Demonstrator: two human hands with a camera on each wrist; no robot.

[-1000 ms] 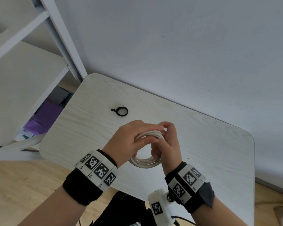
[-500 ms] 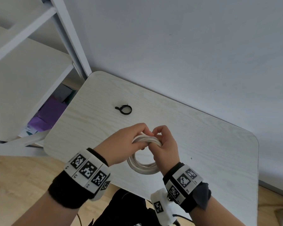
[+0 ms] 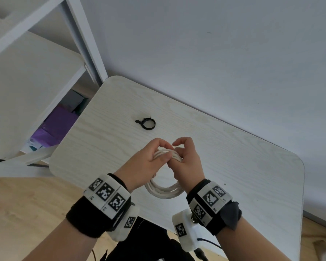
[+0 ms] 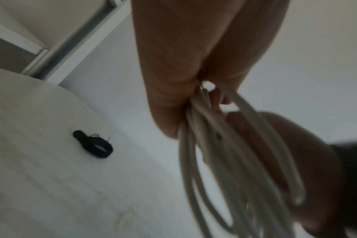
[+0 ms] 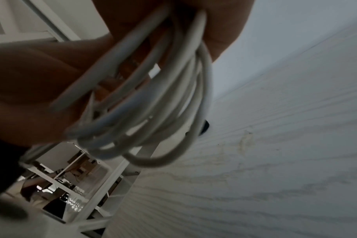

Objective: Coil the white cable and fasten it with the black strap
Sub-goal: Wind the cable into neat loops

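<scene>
- Both my left hand (image 3: 149, 162) and right hand (image 3: 186, 159) pinch the top of the coiled white round cable (image 3: 164, 191).
- Risk: freeing either to fetch the small black looped strap (image 3: 146, 123), far on the pale wood-grain bench (image 3: 243, 166), may let loops spring apart.

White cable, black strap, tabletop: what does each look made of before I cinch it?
White cable: smooth, slightly glossy jacket, likely plastic or rubber; it catches highlights and bends into loops. Black strap: matte, with frayed fibres at its edge, so probably fabric hook-and-loop. Tabletop: pale wood-grain pattern, matte; laminate or real wood, cannot tell.

White cable (image 3: 164, 192) coiled; black strap (image 3: 148, 124) apart.
</scene>
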